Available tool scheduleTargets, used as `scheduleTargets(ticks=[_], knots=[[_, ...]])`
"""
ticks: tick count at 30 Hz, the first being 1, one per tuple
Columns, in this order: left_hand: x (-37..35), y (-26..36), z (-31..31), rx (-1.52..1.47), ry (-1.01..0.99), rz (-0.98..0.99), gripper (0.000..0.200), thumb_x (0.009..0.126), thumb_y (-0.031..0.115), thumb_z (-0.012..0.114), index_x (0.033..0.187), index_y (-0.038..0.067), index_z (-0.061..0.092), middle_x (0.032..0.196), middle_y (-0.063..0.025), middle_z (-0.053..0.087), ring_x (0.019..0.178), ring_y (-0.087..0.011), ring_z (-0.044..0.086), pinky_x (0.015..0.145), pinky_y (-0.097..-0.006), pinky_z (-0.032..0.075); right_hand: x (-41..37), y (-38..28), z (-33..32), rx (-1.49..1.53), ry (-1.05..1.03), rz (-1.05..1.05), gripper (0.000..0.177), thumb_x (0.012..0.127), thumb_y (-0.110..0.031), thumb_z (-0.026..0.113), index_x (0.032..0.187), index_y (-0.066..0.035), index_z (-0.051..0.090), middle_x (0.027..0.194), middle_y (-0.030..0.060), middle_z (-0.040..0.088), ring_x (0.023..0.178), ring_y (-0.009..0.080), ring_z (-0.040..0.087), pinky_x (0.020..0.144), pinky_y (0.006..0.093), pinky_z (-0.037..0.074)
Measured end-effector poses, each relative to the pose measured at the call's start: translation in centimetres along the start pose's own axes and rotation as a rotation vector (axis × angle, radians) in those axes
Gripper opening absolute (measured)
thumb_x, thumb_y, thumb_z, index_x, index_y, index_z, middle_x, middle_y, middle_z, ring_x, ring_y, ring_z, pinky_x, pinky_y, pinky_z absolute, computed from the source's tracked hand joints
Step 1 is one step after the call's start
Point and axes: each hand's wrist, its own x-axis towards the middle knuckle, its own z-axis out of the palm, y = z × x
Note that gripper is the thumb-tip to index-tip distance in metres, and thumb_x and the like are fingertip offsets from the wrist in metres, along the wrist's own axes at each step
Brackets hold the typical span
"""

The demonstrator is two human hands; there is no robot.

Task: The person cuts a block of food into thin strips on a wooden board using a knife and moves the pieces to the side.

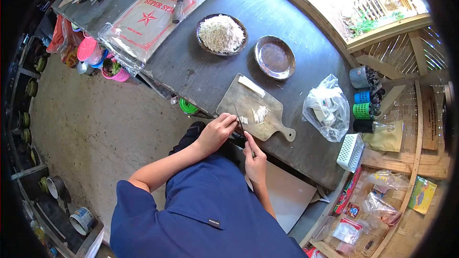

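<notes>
Now right hand point(255, 160) grips knife point(239, 118); left hand point(217, 132) curled just beside white strips point(244, 120), grip unclear.

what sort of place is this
Probably a simple kitchen or small food workshop: a cutting board with cut white strips, a bowl heaped with pale shreds, and a knife on a plastic packet.

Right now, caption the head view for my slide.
Right hand holds a knife, left hand close beside it, at a wooden board bearing pale strips.
</notes>
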Motion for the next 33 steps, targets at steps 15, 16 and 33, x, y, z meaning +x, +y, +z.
scheduleTargets(ticks=[15,16,33], knots=[[-0.3,0.1,0.1,0.006,-0.014,-0.008,0.025,0.091,0.007,0.073,0.115,-0.002,0.072,0.122,-0.0114,0.066,0.116,-0.0305,0.066,0.099,-0.0403,0.057,0.9,-1.3,0.3,-0.02,-0.042,0.186,0.037,0.113,-0.019,0.062,0.149,-0.014,0.068,0.13,0.0167,0.079,0.113,0.0137,0.073,0.1,0.0313,0.054],[-0.1,-0.1,0.0,0.015,-0.012,-0.005,0.025,0.091,0.007,0.073,0.115,-0.002,0.072,0.122,-0.0115,0.066,0.116,-0.0307,0.066,0.099,-0.0403,0.058,0.9,-1.2,0.4,-0.015,-0.041,0.18,0.037,0.113,-0.019,0.062,0.149,-0.014,0.068,0.13,0.0167,0.079,0.113,0.0137,0.073,0.1,0.0313,0.054],[-0.1,-0.2,0.1,-0.024,-0.011,0.004,0.027,0.091,0.006,0.073,0.116,-0.002,0.073,0.12,-0.0106,0.066,0.115,-0.0295,0.067,0.098,-0.0392,0.058,0.1,-0.4,0.1,-0.05,-0.02,0.088,0.039,0.113,-0.015,0.061,0.151,-0.012,0.067,0.092,0.0023,0.067,0.078,0.0073,0.054,0.075,0.0265,0.05]])
